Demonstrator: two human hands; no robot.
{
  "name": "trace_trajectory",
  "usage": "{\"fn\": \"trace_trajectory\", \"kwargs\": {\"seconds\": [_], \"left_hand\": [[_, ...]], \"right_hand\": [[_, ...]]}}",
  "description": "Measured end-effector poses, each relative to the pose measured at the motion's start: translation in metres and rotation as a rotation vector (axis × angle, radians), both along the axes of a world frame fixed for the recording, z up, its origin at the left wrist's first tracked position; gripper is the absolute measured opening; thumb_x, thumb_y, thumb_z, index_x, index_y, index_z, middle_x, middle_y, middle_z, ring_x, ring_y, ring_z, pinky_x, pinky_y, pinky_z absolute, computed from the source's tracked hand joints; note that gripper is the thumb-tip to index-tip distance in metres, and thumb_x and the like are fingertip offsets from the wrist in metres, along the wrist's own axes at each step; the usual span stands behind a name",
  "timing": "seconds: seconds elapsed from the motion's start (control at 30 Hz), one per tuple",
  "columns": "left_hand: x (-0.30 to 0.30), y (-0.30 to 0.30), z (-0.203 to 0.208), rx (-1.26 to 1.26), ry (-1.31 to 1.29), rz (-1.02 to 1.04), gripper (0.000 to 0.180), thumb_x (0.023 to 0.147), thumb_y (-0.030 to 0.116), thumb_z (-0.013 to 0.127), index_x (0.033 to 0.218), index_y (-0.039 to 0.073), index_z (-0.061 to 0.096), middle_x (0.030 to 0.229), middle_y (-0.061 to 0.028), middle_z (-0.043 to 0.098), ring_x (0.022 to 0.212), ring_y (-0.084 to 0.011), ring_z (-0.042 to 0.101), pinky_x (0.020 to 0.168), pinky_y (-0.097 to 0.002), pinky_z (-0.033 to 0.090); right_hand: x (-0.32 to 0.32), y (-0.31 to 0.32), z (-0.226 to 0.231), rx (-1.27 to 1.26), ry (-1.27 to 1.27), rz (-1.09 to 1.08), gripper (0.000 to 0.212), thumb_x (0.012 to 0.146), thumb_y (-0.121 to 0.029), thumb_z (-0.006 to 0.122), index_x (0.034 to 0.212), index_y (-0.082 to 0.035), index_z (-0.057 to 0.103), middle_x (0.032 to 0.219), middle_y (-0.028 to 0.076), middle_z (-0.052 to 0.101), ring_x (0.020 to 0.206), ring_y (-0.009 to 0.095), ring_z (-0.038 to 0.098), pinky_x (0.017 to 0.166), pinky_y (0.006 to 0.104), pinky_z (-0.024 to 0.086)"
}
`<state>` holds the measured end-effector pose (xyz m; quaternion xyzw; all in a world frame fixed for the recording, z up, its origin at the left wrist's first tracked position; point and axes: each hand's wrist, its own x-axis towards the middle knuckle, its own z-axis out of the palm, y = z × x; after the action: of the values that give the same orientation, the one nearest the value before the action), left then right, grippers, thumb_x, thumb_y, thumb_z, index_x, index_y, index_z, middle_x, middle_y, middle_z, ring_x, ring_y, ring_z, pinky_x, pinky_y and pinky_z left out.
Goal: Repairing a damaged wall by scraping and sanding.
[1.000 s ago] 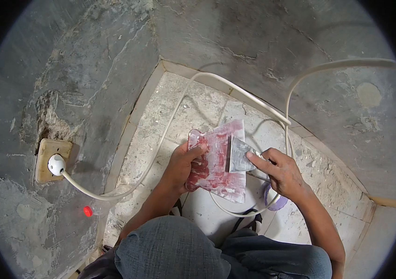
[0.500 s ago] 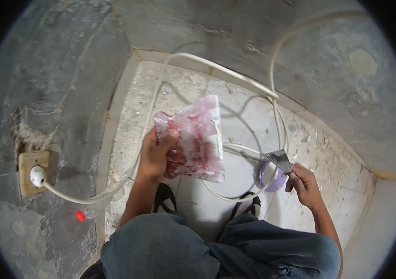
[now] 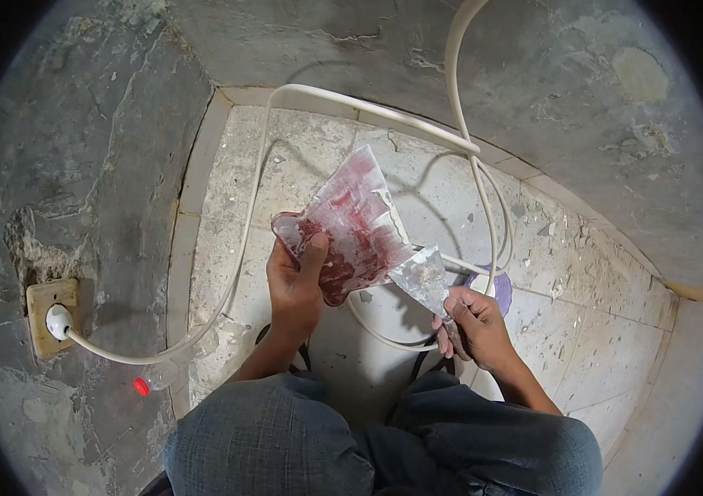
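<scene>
My left hand (image 3: pixel 298 285) grips a wide red plastic putty spreader (image 3: pixel 350 236), its face smeared with white filler. The thumb lies on top and the spreader's straight, white-crusted edge points right. In my right hand (image 3: pixel 481 329) is a metal putty knife (image 3: pixel 424 279), its blade whitened with filler and pointing up and left. The blade's end meets the spreader's lower right corner; whether it lies on the face or just at the edge is hard to tell. Behind my right hand, partly hidden, stands a purple tub (image 3: pixel 500 291) on the floor.
A thick white cable (image 3: pixel 368 106) loops across the tiled floor (image 3: pixel 570 331) and up the far wall. Its round plug (image 3: pixel 58 321) sits in a yellowed socket (image 3: pixel 41 335) on the left wall. A clear bottle with a red cap (image 3: pixel 142 387) lies below. My knees are in front.
My right hand has brought the putty knife left to the spreader, and its blade now shows a whitish face. My left hand has turned the spreader slightly, its straight edge slanting more.
</scene>
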<state>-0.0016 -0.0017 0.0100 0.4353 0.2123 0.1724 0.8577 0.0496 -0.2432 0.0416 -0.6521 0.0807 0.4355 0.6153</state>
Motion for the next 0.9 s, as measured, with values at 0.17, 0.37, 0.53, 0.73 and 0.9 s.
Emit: {"fn": "trace_trajectory", "kwargs": {"seconds": [0.17, 0.37, 0.53, 0.73, 0.9], "left_hand": [[-0.004, -0.001, 0.001, 0.18, -0.009, -0.018, 0.023, 0.095, 0.011, 0.054, 0.113, -0.002, 0.05, 0.101, -0.007, 0.061, 0.087, -0.0115, 0.06, 0.077, -0.027, 0.051], [-0.014, 0.009, 0.001, 0.236, -0.085, 0.066, 0.023, 0.094, 0.01, 0.054, 0.112, -0.004, 0.052, 0.099, -0.0079, 0.062, 0.088, -0.0109, 0.058, 0.075, -0.0248, 0.049], [-0.026, 0.027, 0.004, 0.474, -0.138, 0.079, 0.022, 0.091, 0.0, 0.051, 0.112, -0.006, 0.057, 0.096, -0.0128, 0.066, 0.084, -0.0172, 0.064, 0.077, -0.0289, 0.052], [-0.029, 0.062, 0.013, 0.863, -0.229, 0.051, 0.025, 0.085, -0.008, 0.053, 0.107, -0.003, 0.062, 0.11, -0.0206, 0.065, 0.102, -0.0278, 0.065, 0.083, -0.0328, 0.053], [-0.039, 0.075, 0.004, 1.087, -0.14, 0.022, 0.024, 0.085, -0.005, 0.055, 0.107, 0.0, 0.063, 0.103, -0.0173, 0.067, 0.093, -0.0262, 0.068, 0.077, -0.0321, 0.055]], "right_hand": [[0.01, 0.021, 0.005, 0.135, 0.087, 0.025, 0.024, 0.097, -0.02, 0.048, 0.099, 0.002, 0.057, 0.074, 0.008, 0.06, 0.047, 0.015, 0.055, 0.043, 0.0263, 0.046], [0.018, 0.055, 0.016, 0.223, 0.088, 0.032, 0.025, 0.096, -0.021, 0.049, 0.101, 0.003, 0.057, 0.074, 0.008, 0.06, 0.045, 0.016, 0.053, 0.041, 0.027, 0.044], [0.034, 0.082, 0.048, 0.141, 0.129, 0.108, 0.023, 0.096, -0.016, 0.048, 0.103, 0.004, 0.057, 0.073, 0.009, 0.061, 0.043, 0.017, 0.051, 0.04, 0.0283, 0.043], [0.048, 0.109, 0.108, 0.161, 0.148, 0.188, 0.022, 0.094, -0.012, 0.05, 0.101, 0.006, 0.059, 0.07, 0.01, 0.061, 0.042, 0.016, 0.052, 0.037, 0.0273, 0.043], [0.062, 0.144, 0.156, 0.153, -0.032, 0.347, 0.022, 0.095, -0.012, 0.049, 0.103, 0.006, 0.059, 0.075, 0.01, 0.062, 0.045, 0.016, 0.053, 0.041, 0.0277, 0.044]]}}
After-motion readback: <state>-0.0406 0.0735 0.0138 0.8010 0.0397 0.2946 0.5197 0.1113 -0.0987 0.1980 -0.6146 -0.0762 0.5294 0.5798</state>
